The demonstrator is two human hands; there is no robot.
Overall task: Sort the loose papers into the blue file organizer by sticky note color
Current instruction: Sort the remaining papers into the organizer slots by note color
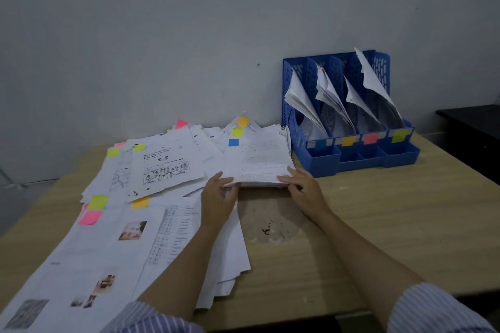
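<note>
A thick stack of white papers (258,159) with a blue sticky note (233,142) at its far left corner lies in the middle of the wooden table. My left hand (218,197) grips its near left corner. My right hand (304,189) grips its near right corner. The blue file organizer (349,154) stands at the back right against the wall, with papers leaning in all of its slots. Its front carries orange (348,140), pink (370,138) and yellow-green (400,136) sticky notes. Loose papers (113,238) with yellow, pink and orange notes cover the table's left half.
A sheet with drawn figures (165,167) lies on top of the left pile. A worn, stained patch (270,224) marks the tabletop between my arms. A dark piece of furniture (470,132) stands at the far right. The grey wall runs behind the table.
</note>
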